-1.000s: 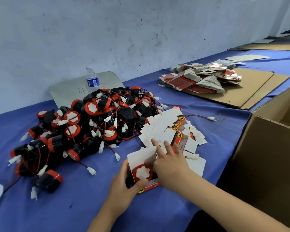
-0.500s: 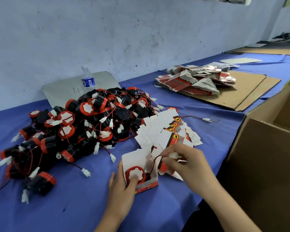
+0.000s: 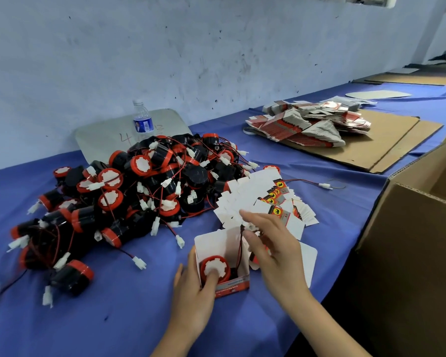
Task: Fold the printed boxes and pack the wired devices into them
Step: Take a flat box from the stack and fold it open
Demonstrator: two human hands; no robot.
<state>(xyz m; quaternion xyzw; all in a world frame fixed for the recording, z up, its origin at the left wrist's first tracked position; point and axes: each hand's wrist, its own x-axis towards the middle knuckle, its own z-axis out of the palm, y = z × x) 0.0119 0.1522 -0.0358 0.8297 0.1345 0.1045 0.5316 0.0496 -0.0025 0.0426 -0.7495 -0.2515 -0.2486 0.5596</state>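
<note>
A large handwritten "4" shows on the grey board leaning at the wall at 11 o'clock, behind a water bottle whose blue label is too small to read. The red band on the open printed box carries white lettering, blurred beyond reading; the flat printed boxes fanned just above it show yellow round logos.

The open box stands on the blue bench at the near centre. The left hand grips it from its 7 o'clock side, thumb pressing the white face of the wired device inside. That device is black with a red rim. Its red-and-black wire rises to 1 o'clock, where the right hand pinches the white connector between curled fingers.

The heap of wired devices lies at 10 o'clock. A cardboard carton sits at 3 o'clock, and a second stack of flattened boxes on cardboard at 1 o'clock.
</note>
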